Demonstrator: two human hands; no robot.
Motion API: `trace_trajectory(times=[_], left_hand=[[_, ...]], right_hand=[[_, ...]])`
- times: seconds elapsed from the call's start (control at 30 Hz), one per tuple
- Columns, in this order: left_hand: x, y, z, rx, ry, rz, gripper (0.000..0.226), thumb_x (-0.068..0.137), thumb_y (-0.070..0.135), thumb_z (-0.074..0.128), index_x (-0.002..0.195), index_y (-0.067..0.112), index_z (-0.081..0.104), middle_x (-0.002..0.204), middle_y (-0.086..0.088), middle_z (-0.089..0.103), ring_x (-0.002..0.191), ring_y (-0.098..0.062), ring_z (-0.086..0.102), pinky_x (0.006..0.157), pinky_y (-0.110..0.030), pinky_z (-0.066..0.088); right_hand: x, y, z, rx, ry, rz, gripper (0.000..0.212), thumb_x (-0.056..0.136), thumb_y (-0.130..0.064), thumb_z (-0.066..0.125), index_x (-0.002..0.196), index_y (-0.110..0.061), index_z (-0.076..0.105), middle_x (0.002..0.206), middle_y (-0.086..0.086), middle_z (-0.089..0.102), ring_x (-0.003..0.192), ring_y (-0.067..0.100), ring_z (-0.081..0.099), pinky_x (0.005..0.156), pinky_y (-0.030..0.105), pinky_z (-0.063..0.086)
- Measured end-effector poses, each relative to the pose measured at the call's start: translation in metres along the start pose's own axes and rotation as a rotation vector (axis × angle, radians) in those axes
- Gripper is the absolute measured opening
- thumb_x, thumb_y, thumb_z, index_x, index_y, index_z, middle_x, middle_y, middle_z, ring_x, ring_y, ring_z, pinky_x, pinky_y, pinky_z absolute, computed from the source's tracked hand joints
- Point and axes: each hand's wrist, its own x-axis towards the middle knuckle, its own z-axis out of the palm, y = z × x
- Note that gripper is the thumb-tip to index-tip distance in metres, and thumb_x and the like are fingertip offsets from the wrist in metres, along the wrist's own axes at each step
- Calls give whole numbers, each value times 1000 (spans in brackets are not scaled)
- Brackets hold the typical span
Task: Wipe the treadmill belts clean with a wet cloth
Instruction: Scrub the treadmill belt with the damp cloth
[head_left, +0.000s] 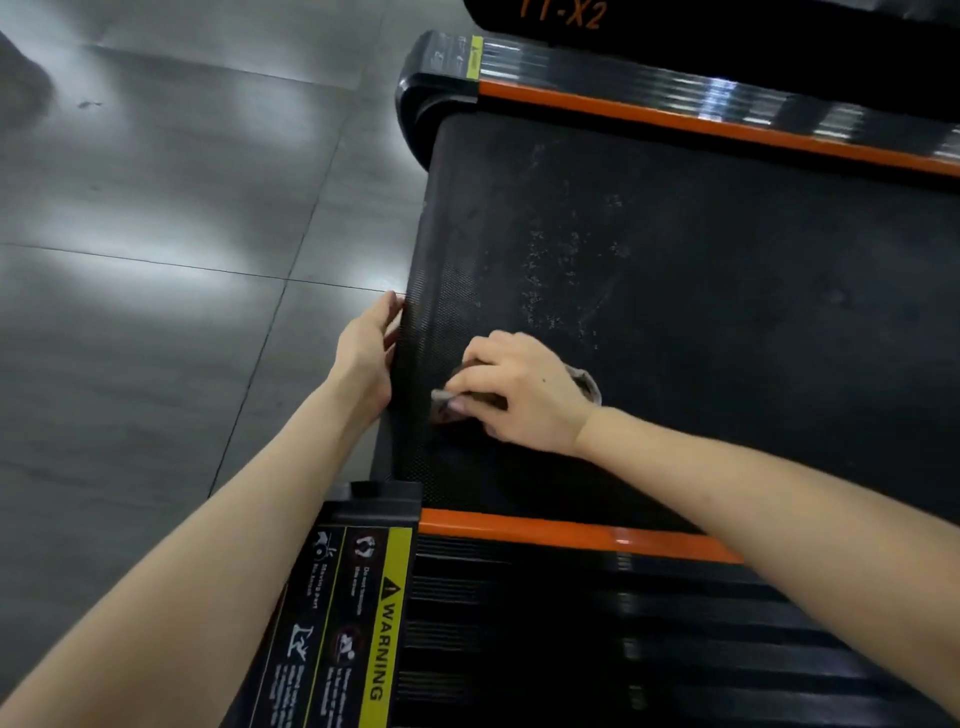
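Treadmill belt (701, 322): black, matte, finely dimpled at its rounded end edge, centre frame; whitish specks (550, 270) across the upper middle. Bounded above and below by ribbed black side rails (571, 649) with orange strips (571, 532); broad surface lies open toward the right. Cloth (588, 385): grey-brown, crumpled, on the belt just beside the end edge, lower centre. Right hand (519, 389): fingers curled over the cloth, gripping it. Left hand (366, 353): fingers straight, pressed together, against the end edge. Floor (156, 218): glossy grey tiles, left. Warning label (387, 623): yellow and black, lower centre.
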Motion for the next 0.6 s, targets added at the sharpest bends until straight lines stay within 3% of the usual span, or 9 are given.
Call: trace_trajectory(times=[0.1, 0.2, 0.3, 0.43, 0.53, 0.6], left_hand=[[3, 0, -4, 10, -67, -9, 39, 101, 42, 28, 96, 22, 62, 103, 8, 66, 93, -10, 59, 70, -25, 47], [7, 2, -8, 55, -88, 0, 46, 102, 46, 18, 100, 25, 59, 107, 12, 62, 100, -10, 56, 78, -22, 44], [7, 5, -15, 123, -101, 6, 57, 101, 51, 16, 135, 18, 47, 134, 8, 52, 116, -14, 52, 94, -28, 41], [-4, 16, -22, 174, -104, -6, 59, 100, 54, 17, 134, 19, 49, 133, -3, 54, 116, -23, 54, 95, -35, 43], [-21, 26, -17, 344, 26, 154, 46, 101, 48, 24, 123, 25, 58, 127, -2, 57, 116, -21, 52, 101, -38, 41], [-31, 31, -10, 486, 102, 360, 36, 101, 40, 33, 120, 24, 60, 124, 1, 59, 115, -12, 51, 101, -30, 39]], right_hand=[[20, 21, 6, 17, 64, 19, 27, 90, -33, 54, 87, -15, 74, 78, 2, 61, 68, 22, 54, 58, 38, 44], [42, 35, 13, 5, 157, 121, 29, 90, -34, 52, 86, -14, 73, 76, 1, 62, 68, 23, 54, 59, 41, 48], [61, 47, 15, -25, 251, 224, 31, 88, -37, 51, 85, -16, 74, 77, 1, 61, 70, 23, 53, 60, 42, 49], [45, 38, 11, 8, 118, 127, 42, 87, -49, 50, 108, -19, 71, 99, 4, 55, 89, 23, 50, 75, 42, 48], [39, 41, -11, 327, -129, 215, 58, 88, -48, 48, 140, -22, 46, 120, 2, 44, 111, 16, 42, 99, 25, 34], [43, 52, -30, 737, -119, 362, 49, 92, -40, 46, 140, -27, 42, 120, -2, 48, 110, 10, 48, 99, 18, 36]])
